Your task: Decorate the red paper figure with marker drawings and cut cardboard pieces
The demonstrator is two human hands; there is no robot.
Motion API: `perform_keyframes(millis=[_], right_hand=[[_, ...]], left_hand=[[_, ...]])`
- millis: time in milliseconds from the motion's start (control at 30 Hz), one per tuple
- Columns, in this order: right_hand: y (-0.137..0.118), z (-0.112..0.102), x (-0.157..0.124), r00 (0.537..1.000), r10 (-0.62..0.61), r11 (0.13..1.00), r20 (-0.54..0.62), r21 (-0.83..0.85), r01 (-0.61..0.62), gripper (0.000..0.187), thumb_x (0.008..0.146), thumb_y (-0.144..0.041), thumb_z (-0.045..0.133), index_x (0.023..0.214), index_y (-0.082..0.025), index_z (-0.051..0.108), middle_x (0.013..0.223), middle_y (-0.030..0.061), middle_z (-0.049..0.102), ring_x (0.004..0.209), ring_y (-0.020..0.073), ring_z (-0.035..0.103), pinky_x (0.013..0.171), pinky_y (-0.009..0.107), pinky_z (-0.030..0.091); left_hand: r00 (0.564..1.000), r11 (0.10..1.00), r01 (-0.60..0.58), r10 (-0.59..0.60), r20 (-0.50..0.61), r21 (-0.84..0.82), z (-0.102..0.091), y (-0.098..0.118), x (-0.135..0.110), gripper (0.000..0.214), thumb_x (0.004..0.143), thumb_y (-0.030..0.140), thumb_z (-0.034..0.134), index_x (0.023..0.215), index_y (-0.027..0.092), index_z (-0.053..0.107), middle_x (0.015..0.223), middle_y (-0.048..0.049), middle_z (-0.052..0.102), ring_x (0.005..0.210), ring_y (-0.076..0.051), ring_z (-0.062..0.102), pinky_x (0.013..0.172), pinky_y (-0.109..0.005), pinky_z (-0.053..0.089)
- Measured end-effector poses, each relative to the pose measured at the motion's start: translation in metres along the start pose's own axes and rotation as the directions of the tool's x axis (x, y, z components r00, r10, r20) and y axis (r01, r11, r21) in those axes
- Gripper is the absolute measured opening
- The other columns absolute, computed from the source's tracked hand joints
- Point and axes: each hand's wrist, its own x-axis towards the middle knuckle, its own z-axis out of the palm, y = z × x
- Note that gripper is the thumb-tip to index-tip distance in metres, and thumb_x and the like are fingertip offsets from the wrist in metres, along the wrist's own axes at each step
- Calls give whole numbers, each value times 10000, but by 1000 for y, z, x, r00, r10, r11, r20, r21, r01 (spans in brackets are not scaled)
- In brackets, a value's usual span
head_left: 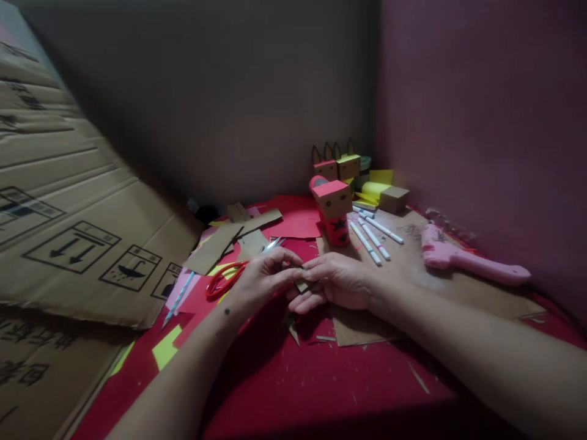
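Note:
My left hand (pixel 274 274) and my right hand (pixel 337 282) meet over the red table. Both are closed, pinching a small piece of cardboard (pixel 302 285) between thumbs and fingers. Much of that piece is covered by my fingers. Just left of my left hand lie orange-handled scissors (pixel 224 280), their blades partly behind the hand. Beyond my right hand stands a red paper figure (pixel 337 229) with a box-shaped cardboard head and black marks on its body. Below my hands lies a pointed cardboard scrap (pixel 292 330).
Several markers (pixel 373 237) and a pink glue gun (pixel 472 260) lie on a cardboard sheet (pixel 367 327) at right. More box-headed figures (pixel 324 168) stand behind. Cardboard strips (pixel 215 247), coloured paper and a striped pencil (pixel 178 298) lie at left, beside a large carton (pixel 92 214).

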Motion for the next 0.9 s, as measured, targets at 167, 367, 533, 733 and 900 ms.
perform_keyframes(millis=[167, 367, 533, 733, 900], right_hand=[[1, 0, 1, 1000, 7, 1000, -28, 2, -7, 201, 718, -25, 509, 892, -9, 609, 736, 130, 666, 636, 222, 737, 711, 349, 609], [2, 0, 2, 999, 23, 999, -24, -22, -24, 183, 729, -15, 510, 878, -24, 617, 687, 90, 647, 633, 212, 735, 717, 339, 611], [1, 0, 2, 999, 35, 999, -32, -25, -35, 215, 705, 22, 485, 869, -41, 608, 699, 78, 649, 642, 218, 744, 720, 335, 612], [-2, 5, 0, 994, 67, 994, -86, -78, -74, 243, 710, 29, 439, 857, -38, 620, 672, 122, 680, 634, 217, 744, 670, 307, 615], [-4, 6, -2, 990, 59, 994, -128, -89, -71, 184, 693, -1, 464, 770, -53, 622, 622, 146, 682, 571, 217, 727, 615, 314, 615]], left_hand=[[997, 988, -61, 54, 55, 145, -4, 3, 0, 174, 781, 334, 687, 835, 169, 693, 808, -19, 641, 756, -155, 585, 702, -277, 457], [993, 982, -94, 81, 80, 165, -5, 1, 1, 168, 787, 335, 671, 839, 176, 690, 811, -17, 622, 729, -146, 563, 658, -262, 444], [994, 985, -87, 76, 77, 152, -4, 0, 0, 155, 775, 327, 688, 829, 183, 697, 768, -12, 622, 696, -141, 572, 610, -245, 442], [995, 999, 37, -37, 96, -3, 1, 2, -1, 174, 751, 326, 713, 822, 172, 673, 646, 13, 634, 541, -132, 614, 528, -243, 458], [983, 976, 175, -165, 83, -132, 6, 3, 0, 209, 723, 317, 740, 834, 166, 647, 572, 10, 647, 501, -142, 616, 493, -238, 454]])
